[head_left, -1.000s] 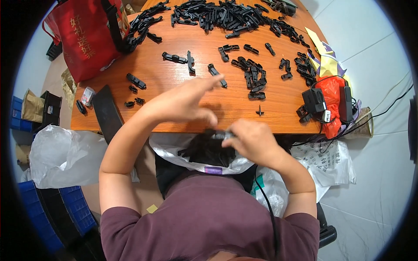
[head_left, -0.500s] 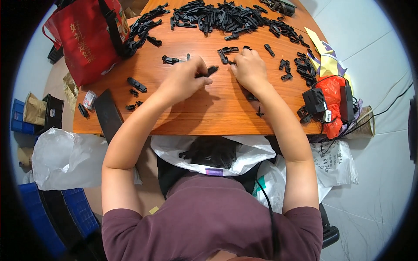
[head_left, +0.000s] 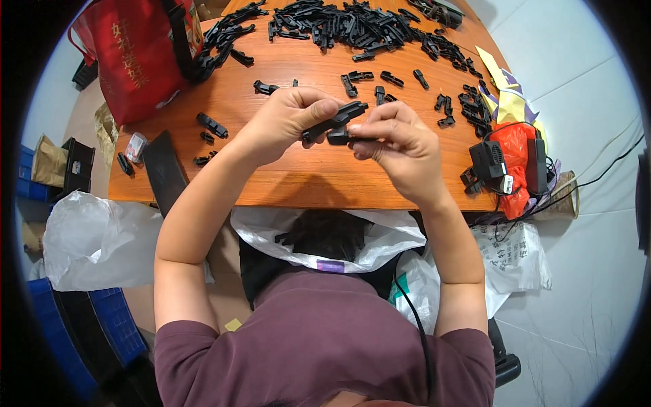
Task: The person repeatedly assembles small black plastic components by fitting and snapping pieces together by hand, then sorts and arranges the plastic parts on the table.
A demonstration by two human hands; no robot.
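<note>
Above the middle of the wooden table (head_left: 285, 190), my left hand (head_left: 288, 122) grips a long black plastic part (head_left: 336, 119) between thumb and fingers, tilted up to the right. Just beside it, my right hand (head_left: 403, 146) pinches a smaller black plastic piece (head_left: 339, 138). The two pieces are close together; whether they touch I cannot tell. Beyond my hands lie several loose black parts (head_left: 391, 79). Another short black part (head_left: 380, 95) lies just past my right fingers. One more black part (head_left: 264, 88) is behind my left hand.
A large heap of black parts (head_left: 339, 27) spreads along the far side. At left stand a red bag (head_left: 129, 68) and a flat black slab (head_left: 165, 169). Black adapters with cables (head_left: 488, 159) and a red plastic bag (head_left: 513, 142) sit at right. An open white sack (head_left: 261, 234) is below the table edge.
My right hand has come back from the loose parts toward me with a small black piece. My left hand has raised its part and turned it, and the hands are now side by side.
</note>
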